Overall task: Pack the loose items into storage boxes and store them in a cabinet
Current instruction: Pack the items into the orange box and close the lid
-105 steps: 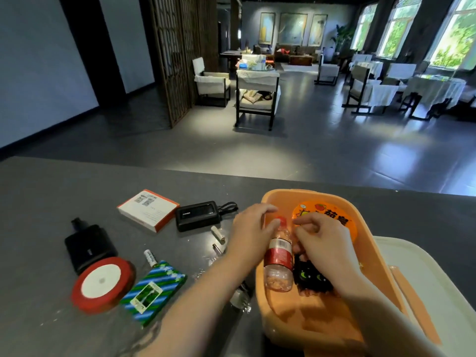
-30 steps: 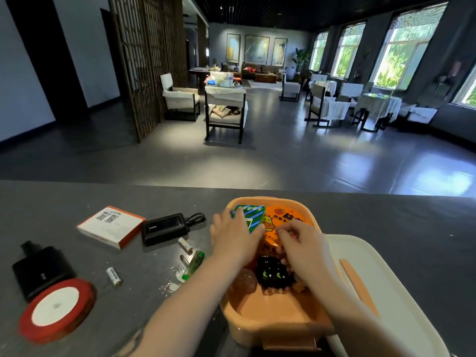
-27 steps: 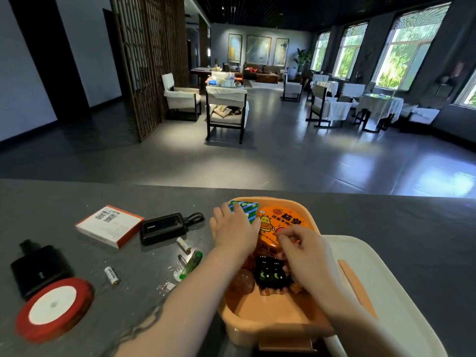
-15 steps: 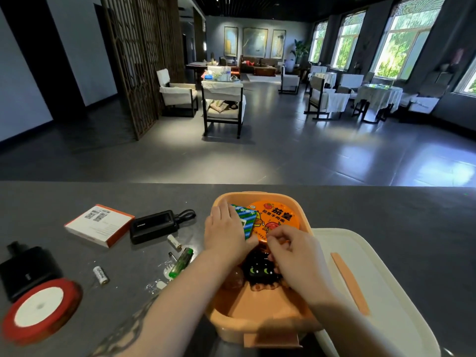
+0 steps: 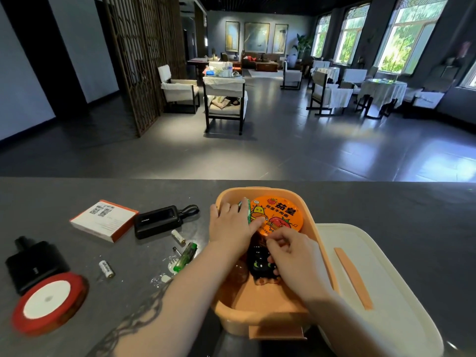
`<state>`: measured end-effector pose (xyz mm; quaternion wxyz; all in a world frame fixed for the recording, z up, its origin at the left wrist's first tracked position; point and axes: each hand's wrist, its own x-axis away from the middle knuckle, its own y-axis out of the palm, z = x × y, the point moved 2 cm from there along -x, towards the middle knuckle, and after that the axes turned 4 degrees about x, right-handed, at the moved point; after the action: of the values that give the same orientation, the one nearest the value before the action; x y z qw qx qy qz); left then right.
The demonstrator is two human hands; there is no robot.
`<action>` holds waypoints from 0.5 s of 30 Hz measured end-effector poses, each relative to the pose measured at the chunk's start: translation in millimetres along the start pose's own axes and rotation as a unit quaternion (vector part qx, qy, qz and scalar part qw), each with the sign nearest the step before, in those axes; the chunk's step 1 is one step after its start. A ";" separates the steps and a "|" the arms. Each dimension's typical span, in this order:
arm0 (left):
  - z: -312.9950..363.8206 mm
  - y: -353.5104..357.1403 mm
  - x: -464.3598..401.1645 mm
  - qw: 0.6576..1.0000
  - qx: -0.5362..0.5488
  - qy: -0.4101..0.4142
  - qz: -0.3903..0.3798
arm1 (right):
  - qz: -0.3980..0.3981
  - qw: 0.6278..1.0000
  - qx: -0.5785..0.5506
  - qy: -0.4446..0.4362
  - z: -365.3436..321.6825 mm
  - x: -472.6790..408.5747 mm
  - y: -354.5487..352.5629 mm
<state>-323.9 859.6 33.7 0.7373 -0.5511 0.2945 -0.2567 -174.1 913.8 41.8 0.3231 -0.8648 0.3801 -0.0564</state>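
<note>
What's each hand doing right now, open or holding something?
Left hand: open, fingers straight, pressing the green striped packet inside the orange plastic storage box.
Right hand: fingers curled over the black toy; grip cannot be told.

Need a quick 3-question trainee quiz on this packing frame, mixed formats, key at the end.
1. True or false: the red ribbon spool is already inside the orange storage box.
2. Which item lies nearest the box on the countertop? A) green lighter B) white-and-orange carton C) black power bank
3. Fill in: the cream lid lies to the ____ of the box.

Key: 1 false; 2 A; 3 right. Both the left hand and the right hand are inside the box.
</note>
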 end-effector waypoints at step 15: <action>-31.6 -27.1 27.6 0.997 0.065 0.006 0.050 | -0.018 0.990 0.138 -0.008 -21.7 -14.2 13.0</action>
<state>-328.8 812.2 48.7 0.7816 -0.4854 0.3085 -0.2416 -199.6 905.9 53.1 0.4408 -0.8193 0.3504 -0.1076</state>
